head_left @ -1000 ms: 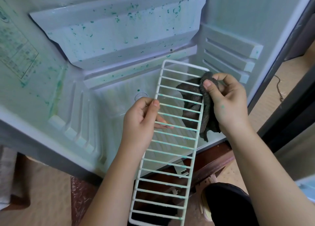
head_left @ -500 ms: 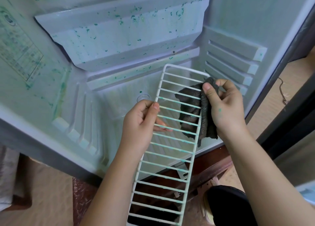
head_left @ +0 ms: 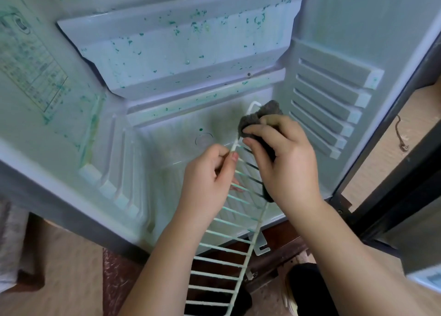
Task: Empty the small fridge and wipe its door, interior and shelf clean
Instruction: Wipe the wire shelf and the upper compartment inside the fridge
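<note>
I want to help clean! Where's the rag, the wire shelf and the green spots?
rag [head_left: 270, 108], head view, its bunched top end.
wire shelf [head_left: 222, 248], head view, one of the lower rungs.
green spots [head_left: 195, 27], head view, a cluster near the top.

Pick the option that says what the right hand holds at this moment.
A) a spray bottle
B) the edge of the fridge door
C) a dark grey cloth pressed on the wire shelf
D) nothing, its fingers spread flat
C: the right hand grips the dark grey cloth against the far end of the wire shelf, while the left hand pinches the shelf's left rail.
</note>
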A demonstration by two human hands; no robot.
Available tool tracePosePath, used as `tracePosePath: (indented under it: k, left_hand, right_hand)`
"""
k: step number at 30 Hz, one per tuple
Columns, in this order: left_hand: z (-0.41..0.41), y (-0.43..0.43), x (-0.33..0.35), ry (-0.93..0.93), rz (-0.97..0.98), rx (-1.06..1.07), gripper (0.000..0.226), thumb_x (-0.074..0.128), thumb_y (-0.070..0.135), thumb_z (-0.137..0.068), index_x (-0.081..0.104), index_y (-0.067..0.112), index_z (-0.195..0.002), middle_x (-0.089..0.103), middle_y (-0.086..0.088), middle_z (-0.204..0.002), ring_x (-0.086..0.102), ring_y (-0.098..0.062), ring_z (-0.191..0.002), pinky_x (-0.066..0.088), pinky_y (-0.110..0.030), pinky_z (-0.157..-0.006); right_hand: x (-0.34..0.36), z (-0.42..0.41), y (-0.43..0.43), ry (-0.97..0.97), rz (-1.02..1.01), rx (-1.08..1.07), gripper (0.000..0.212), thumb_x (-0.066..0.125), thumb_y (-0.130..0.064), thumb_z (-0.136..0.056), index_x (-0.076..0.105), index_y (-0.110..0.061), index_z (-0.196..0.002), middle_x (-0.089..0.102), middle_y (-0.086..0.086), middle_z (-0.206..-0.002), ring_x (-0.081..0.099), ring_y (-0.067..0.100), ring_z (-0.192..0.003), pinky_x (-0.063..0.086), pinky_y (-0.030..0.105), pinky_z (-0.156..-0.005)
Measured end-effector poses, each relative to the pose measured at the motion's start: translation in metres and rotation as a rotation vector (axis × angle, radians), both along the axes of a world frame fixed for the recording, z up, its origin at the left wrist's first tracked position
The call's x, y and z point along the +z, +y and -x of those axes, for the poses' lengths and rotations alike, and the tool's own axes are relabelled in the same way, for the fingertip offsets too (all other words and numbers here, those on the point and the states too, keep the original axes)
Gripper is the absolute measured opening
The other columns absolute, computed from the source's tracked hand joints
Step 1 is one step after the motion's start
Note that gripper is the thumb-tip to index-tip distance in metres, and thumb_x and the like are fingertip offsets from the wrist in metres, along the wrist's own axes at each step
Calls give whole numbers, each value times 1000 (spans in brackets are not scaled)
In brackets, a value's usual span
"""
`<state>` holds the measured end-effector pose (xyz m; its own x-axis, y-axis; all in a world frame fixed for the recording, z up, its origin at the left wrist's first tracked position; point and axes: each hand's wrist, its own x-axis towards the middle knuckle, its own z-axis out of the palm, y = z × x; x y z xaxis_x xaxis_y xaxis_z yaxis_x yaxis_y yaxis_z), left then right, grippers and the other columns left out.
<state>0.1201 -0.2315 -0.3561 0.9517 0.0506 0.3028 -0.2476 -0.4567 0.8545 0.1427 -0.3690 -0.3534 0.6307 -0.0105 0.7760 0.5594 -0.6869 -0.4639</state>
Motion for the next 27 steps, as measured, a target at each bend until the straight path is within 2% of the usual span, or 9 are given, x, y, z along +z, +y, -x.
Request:
tracePosePath:
  k: [2, 4, 6, 8, 11, 15, 18, 23, 27]
  left_hand:
    - [0, 1, 0, -24, -58, 11, 19, 55, 19, -97, 56, 13, -80, 63, -7, -58, 66, -17, -56, 48, -34, -55]
    - [1, 2, -1, -40, -91, 9, 20, 55, 18, -97, 55, 11, -79, 56, -4, -53, 66, -12, -55, 46, -24, -50]
    - [2, 2, -2, -57, -134, -7, 21, 55, 16, -97, 54, 8, -78, 49, 3, -49, 64, -6, -53, 51, -27, -51]
    - [3, 3, -2, -69, -164, -18, 23, 54, 17, -97, 53, 8, -76, 48, 8, -49, 63, -4, -52, 52, -32, -53]
    - [2, 4, -3, -82, -180, -10, 24, 54, 17, -97, 51, 9, -74, 48, 12, -50, 63, -3, -53, 47, -23, -51]
    - [2, 4, -6, -62, -180, -16, 23, 53, 15, -98, 53, 5, -77, 47, 9, -49, 64, -3, -53, 53, -31, -51]
    - [3, 5, -5, -32, -144, -1, 21, 55, 15, -97, 57, 5, -79, 52, -2, -50, 64, -6, -55, 48, -18, -51]
    - [-1, 21, 1, -44, -73, 84, 19, 57, 14, -96, 58, 11, -77, 61, -11, -56, 66, -8, -53, 42, -16, -49]
    - [-1, 17, -1, -87, -171, 47, 23, 55, 22, -97, 56, 11, -77, 57, -4, -54, 66, -12, -54, 46, -27, -51]
  right_hand:
    - [-2, 1, -1, 20, -24, 26, 12, 66, -15, -87, 73, -11, -96, 65, 5, -100, 61, 24, -94, 48, 31, -80]
    - [-2, 2, -1, 57, -45, 53, 11, 67, -14, -85, 73, -12, -93, 67, 2, -99, 62, 21, -92, 49, 30, -78]
    - [-2, 4, 0, 114, -89, 52, 13, 69, -12, -82, 67, -12, -95, 66, -2, -95, 62, 16, -87, 48, 30, -73]
    - [-1, 5, 3, 219, -187, 41, 28, 72, -14, -81, 57, -15, -104, 65, -7, -95, 59, 10, -84, 45, 28, -69]
    - [-4, 4, 5, 192, -165, 43, 26, 73, -13, -80, 60, -14, -104, 68, -4, -94, 62, 13, -85, 46, 26, -71]
    - [-10, 1, 6, 117, -130, 61, 11, 71, -3, -77, 64, -9, -85, 66, 0, -84, 61, 19, -80, 46, 28, -68]
    - [-16, -3, 1, 151, -55, 45, 16, 68, 2, -72, 59, -8, -80, 63, 2, -80, 55, 20, -77, 38, 23, -63]
    - [-40, -13, -17, 426, -73, 8, 16, 68, 1, -75, 61, -13, -78, 61, 1, -80, 56, 25, -75, 32, 24, -57]
    - [-28, -8, -6, 283, -125, 48, 12, 71, -2, -78, 68, -13, -84, 68, -2, -84, 63, 21, -81, 42, 21, -69]
